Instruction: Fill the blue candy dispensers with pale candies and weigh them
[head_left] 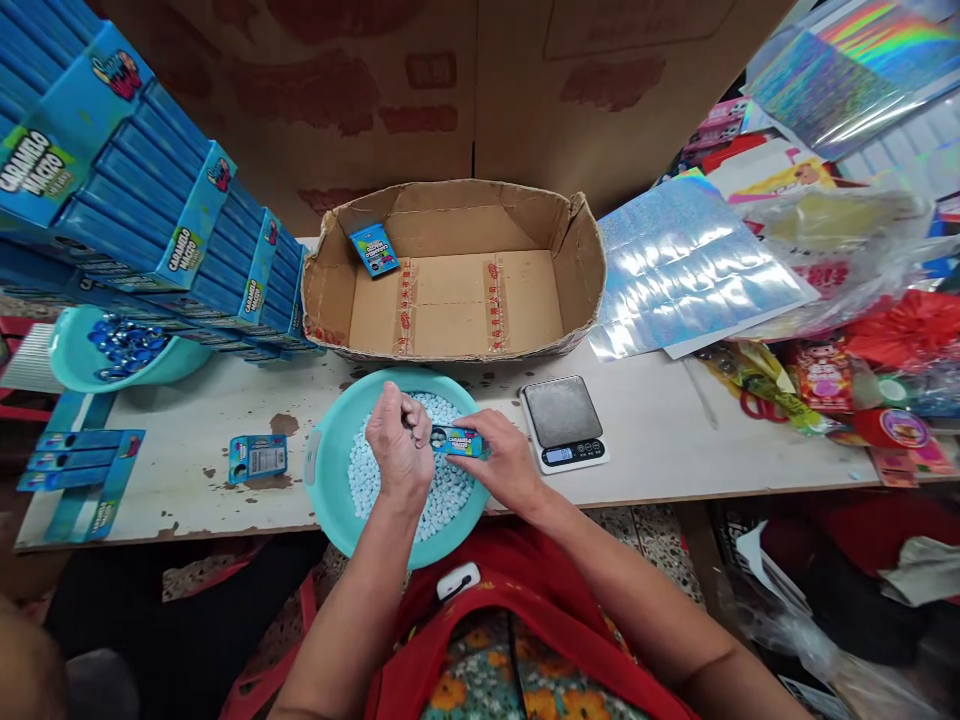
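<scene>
A turquoise bowl of small pale-blue candies stands at the table's front edge. Above it my right hand grips a small blue packet between thumb and fingers. My left hand is beside the packet's left end, its fingers curled; what they hold, if anything, is hidden. Right of the bowl is a digital scale with nothing on its plate. Another blue packet lies on the table to the left.
An open cardboard box behind the bowl holds a blue packet. Stacked blue display boxes and a bowl of blue pieces stand left. Holographic sheets and plastic packaging lie right. Part of a person shows lower left.
</scene>
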